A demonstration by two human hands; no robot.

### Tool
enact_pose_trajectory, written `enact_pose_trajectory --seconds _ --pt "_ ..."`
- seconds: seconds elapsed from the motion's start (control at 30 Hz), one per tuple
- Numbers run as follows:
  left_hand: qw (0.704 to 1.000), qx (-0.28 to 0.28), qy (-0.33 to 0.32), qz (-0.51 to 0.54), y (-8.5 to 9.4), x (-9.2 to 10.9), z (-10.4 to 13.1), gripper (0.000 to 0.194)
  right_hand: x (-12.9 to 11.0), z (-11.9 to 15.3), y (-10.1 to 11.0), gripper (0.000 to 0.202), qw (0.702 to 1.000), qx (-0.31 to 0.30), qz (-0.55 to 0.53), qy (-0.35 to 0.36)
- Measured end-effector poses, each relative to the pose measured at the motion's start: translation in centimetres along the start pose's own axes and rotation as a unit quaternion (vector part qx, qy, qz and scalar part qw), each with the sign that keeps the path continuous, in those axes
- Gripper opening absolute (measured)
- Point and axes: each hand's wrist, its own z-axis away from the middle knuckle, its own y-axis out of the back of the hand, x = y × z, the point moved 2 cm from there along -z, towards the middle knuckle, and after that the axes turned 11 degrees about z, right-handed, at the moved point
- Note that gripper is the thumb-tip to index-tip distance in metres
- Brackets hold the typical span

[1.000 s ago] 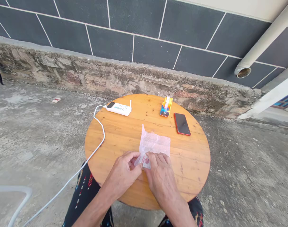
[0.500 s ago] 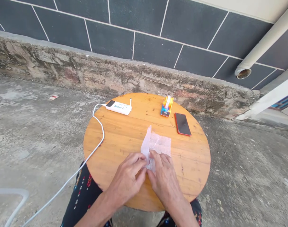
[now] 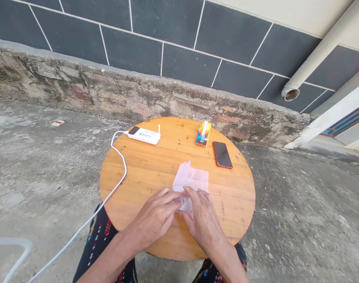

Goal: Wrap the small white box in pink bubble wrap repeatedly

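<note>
A sheet of clear bubble wrap (image 3: 193, 180) lies on a round wooden table (image 3: 138, 177), its near end rolled up under my fingers. My left hand (image 3: 156, 216) pinches the rolled near edge from the left. My right hand (image 3: 201, 218) presses and grips the same edge from the right. Both hands touch at the fingertips over the wrap. Whatever is rolled inside the wrap is hidden by my fingers.
A white power strip (image 3: 144, 135) with a white cable (image 3: 119, 173) sits at the table's far left. A yellow tape dispenser (image 3: 203, 133) and a red phone (image 3: 222, 154) lie at the far right. A stone ledge, tiled wall and drainpipe (image 3: 312, 59) stand behind.
The bubble wrap's near end has been rolled further away from me, so less of the sheet lies flat. Both hands moved slightly forward with it. The pink thing seen earlier is covered now.
</note>
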Motion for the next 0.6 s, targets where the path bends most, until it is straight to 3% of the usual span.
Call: enact_pose_trajectory --seconds 0.13,0.23,0.3,0.4,0.5,0.6 --pt "1.000 0.002 0.007 0.002 -0.3 -0.3 0.0 0.029 2.4 2.0 1.5 0.042 0.998 0.020 -0.054 -0.028" --pt "1.000 0.007 0.004 0.010 -0.4 -0.4 0.0 0.029 4.8 4.5 2.4 0.025 0.986 -0.009 -0.085 -0.146" --pt "1.000 0.018 0.004 0.020 -0.5 -0.4 0.0 0.030 5.8 6.2 2.3 0.024 0.962 -0.049 -0.146 -0.227" --pt "0.999 0.031 0.009 0.021 -0.8 -0.3 0.0 0.030 5.9 7.6 1.6 0.039 0.904 -0.079 -0.280 -0.312" --pt "0.999 0.041 0.008 0.005 -1.1 0.0 0.2 0.031 4.9 7.5 0.7 0.058 0.847 -0.091 -0.383 -0.357" --pt "0.999 0.050 0.010 -0.004 -1.4 0.2 0.4 0.031 4.0 6.5 0.1 0.063 0.817 -0.090 -0.441 -0.360"
